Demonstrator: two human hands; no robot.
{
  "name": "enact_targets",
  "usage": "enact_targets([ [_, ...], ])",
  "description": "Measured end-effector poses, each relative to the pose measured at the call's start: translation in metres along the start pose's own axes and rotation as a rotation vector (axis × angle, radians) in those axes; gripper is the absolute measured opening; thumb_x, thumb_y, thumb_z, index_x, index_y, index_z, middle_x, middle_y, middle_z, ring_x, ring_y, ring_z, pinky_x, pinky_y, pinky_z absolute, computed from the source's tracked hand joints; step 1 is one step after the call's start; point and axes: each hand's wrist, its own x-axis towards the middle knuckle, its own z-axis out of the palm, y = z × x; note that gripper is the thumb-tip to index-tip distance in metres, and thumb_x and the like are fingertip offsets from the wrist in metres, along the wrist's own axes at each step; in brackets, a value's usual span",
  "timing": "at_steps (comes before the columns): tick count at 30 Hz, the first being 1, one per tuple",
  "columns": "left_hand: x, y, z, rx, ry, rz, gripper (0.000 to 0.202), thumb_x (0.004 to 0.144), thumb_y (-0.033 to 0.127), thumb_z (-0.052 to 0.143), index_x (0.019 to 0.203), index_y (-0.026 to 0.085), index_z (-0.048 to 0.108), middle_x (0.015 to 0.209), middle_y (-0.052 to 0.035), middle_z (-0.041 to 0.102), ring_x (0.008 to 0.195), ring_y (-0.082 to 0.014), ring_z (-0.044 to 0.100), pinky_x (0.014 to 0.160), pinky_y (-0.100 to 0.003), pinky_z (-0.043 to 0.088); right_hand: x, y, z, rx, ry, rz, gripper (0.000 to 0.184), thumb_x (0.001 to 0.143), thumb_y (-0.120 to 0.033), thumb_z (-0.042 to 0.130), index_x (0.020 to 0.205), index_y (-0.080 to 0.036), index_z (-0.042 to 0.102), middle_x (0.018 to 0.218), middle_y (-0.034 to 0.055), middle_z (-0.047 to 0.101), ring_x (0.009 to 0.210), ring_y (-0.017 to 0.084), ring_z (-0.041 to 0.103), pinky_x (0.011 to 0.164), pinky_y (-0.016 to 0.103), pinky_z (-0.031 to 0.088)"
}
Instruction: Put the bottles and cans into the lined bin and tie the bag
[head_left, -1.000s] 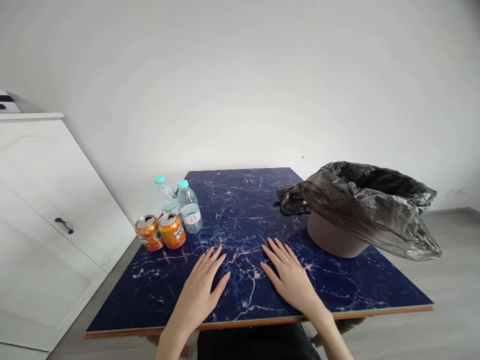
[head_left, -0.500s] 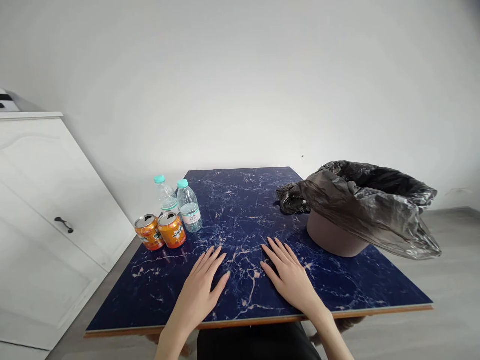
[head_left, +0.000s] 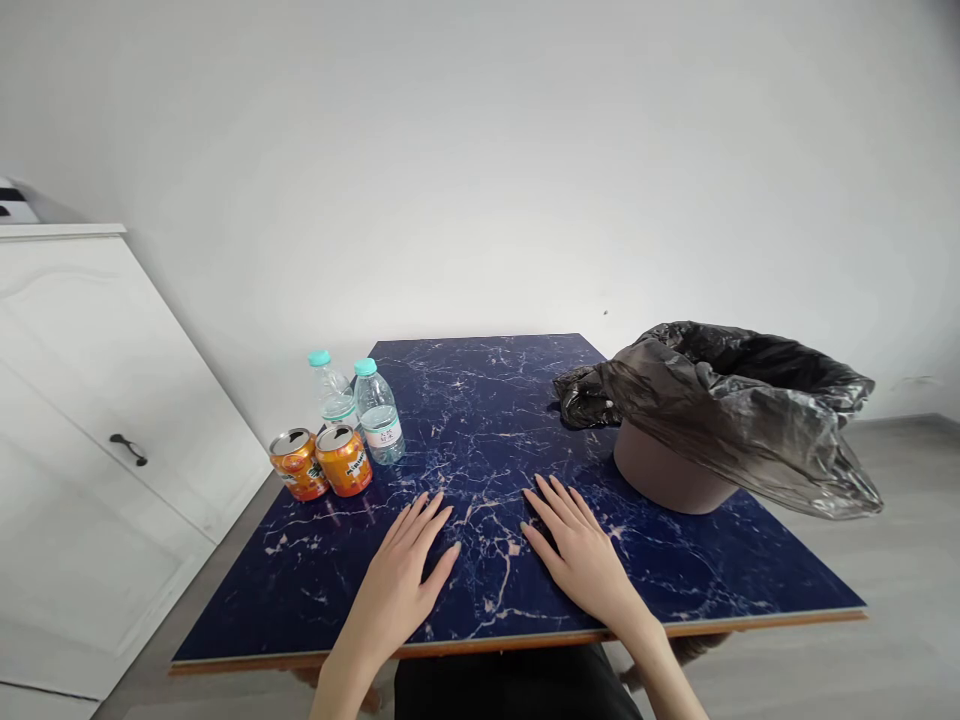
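Note:
My left hand (head_left: 405, 572) lies flat on the blue marbled tabletop (head_left: 480, 400), fingers stretched forward, holding nothing. Flat on the same surface, my right hand (head_left: 579, 558) rests palm down with its fingers slightly spread. Beyond my left hand stand two opened orange soda cans (head_left: 344, 466) side by side. Just behind them are two clear plastic water bottles (head_left: 384, 425) with turquoise caps, both upright. To the right of my right hand is a brown trash bin (head_left: 667, 470), lined with a black plastic bag (head_left: 697, 385) folded over its rim. The inside of the bin is hidden.
A white cabinet (head_left: 97, 430) with a dark handle stands left of the table. The pale wall (head_left: 480, 170) rises behind the table's far edge. Part of the bag hangs out past the table's right edge. Grey floor (head_left: 907, 560) shows on the right.

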Motion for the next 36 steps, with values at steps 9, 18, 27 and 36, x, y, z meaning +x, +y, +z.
enact_targets([
  [9,0.001,0.0,0.001,0.004,-0.009,-0.01,0.053,0.112,0.05,0.05,0.163,0.036,0.047,0.171,-0.0002,0.044,0.16,-0.0322,0.037,0.128,-0.058,0.042,-0.001,0.002,-0.001,0.079,0.015,-0.008,0.062,0.112,-0.058,0.04,0.162,-0.024,0.052,0.173,0.0052,0.04,0.163,0.03,0.031,0.134,0.056,0.029],
  [18,-0.001,-0.002,0.003,-0.012,0.009,-0.001,0.053,0.111,0.049,0.051,0.163,0.038,0.047,0.171,0.0012,0.045,0.16,-0.0324,0.038,0.129,-0.057,0.042,-0.011,0.027,-0.028,0.654,0.112,0.202,0.053,0.105,-0.059,0.055,0.149,-0.03,0.064,0.155,0.0077,0.064,0.146,0.032,0.058,0.123,0.053,0.046],
  [27,-0.001,-0.001,0.002,-0.002,-0.002,-0.007,0.054,0.112,0.049,0.05,0.164,0.04,0.044,0.172,0.0016,0.044,0.16,-0.0322,0.038,0.128,-0.057,0.042,-0.056,0.112,-0.065,0.935,0.643,0.723,0.05,0.078,-0.06,0.08,0.107,-0.019,0.077,0.11,0.0137,0.082,0.114,0.036,0.076,0.115,0.057,0.053],
  [36,0.001,0.002,0.0,0.009,-0.03,-0.017,0.052,0.112,0.05,0.047,0.163,0.037,0.046,0.172,0.0003,0.044,0.161,-0.0304,0.037,0.129,-0.058,0.04,-0.046,0.161,-0.105,0.851,0.913,0.666,0.045,0.077,-0.058,0.078,0.104,-0.022,0.077,0.121,0.0158,0.077,0.121,0.035,0.071,0.112,0.053,0.051],
])
